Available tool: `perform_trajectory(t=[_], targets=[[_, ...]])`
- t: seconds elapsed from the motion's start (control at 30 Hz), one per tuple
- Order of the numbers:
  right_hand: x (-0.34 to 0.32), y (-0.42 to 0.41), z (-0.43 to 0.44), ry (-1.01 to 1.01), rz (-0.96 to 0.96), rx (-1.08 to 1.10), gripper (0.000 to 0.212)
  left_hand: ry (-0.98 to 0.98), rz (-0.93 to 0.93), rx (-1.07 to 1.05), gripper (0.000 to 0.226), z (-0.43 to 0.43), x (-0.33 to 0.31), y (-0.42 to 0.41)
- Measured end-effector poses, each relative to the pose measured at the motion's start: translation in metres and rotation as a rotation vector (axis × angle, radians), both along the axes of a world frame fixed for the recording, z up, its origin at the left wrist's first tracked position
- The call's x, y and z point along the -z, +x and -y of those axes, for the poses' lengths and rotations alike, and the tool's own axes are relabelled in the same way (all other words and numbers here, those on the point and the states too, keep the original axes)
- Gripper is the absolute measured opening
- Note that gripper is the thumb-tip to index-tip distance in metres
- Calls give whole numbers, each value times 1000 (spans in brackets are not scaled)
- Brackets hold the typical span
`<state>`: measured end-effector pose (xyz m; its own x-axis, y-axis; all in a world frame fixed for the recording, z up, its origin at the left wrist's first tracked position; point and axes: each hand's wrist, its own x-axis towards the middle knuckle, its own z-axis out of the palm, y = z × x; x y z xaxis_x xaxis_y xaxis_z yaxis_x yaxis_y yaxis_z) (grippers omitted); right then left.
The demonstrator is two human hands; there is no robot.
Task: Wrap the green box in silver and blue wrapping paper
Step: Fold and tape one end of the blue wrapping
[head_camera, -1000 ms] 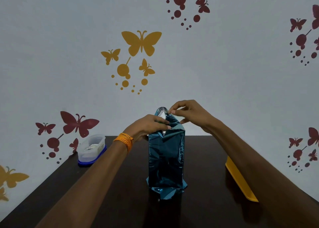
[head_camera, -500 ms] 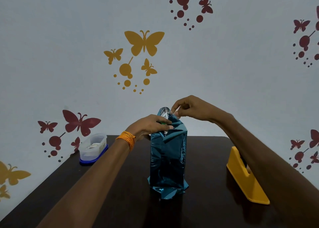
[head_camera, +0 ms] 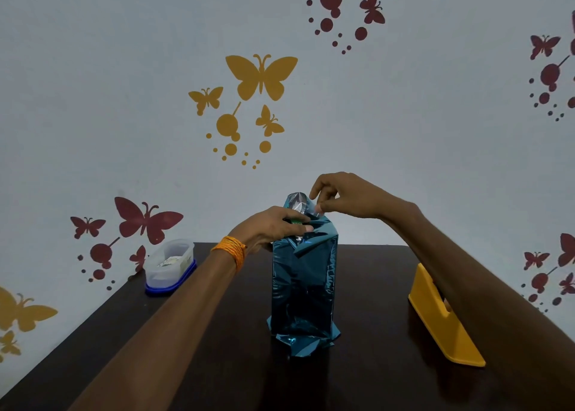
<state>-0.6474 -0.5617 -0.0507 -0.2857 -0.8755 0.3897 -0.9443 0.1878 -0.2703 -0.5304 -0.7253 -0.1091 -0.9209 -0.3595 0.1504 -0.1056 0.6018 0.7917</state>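
The box stands upright in the middle of the dark table, covered in shiny blue wrapping paper (head_camera: 303,286). A sliver of the green box (head_camera: 296,222) shows at the top under my fingers. My left hand (head_camera: 273,225) presses down on the folded paper at the top left. My right hand (head_camera: 339,197) pinches the upright flap (head_camera: 295,203), whose silver inner side faces me. Crumpled paper ends spread out at the bottom of the box.
A clear plastic container (head_camera: 169,267) with a blue base sits at the table's far left corner. A yellow tape dispenser (head_camera: 441,320) stands to the right under my right forearm. The dark table (head_camera: 217,364) ends at a wall with butterfly stickers.
My right hand has risen slightly, lifting the silver flap at the top. The view has shifted, so the yellow dispenser shows more fully. My left hand stays pressed on the top.
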Motion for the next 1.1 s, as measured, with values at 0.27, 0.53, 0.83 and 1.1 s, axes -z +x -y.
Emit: perform_trajectory(t=[0.27,0.53,0.83,1.1], targets=[[-1,7,4,-50,-9,-26,6,32,13,-5,43,-4,0,4],[2,-1,13,15,124,-158,7,16,-6,-2,49,-4,1,5],[19,-12,26,74,211,-188,15,15,-49,19,32,1,3,1],[22,-14,30,68,167,-153,7,24,-50,14,42,4,6,-3]])
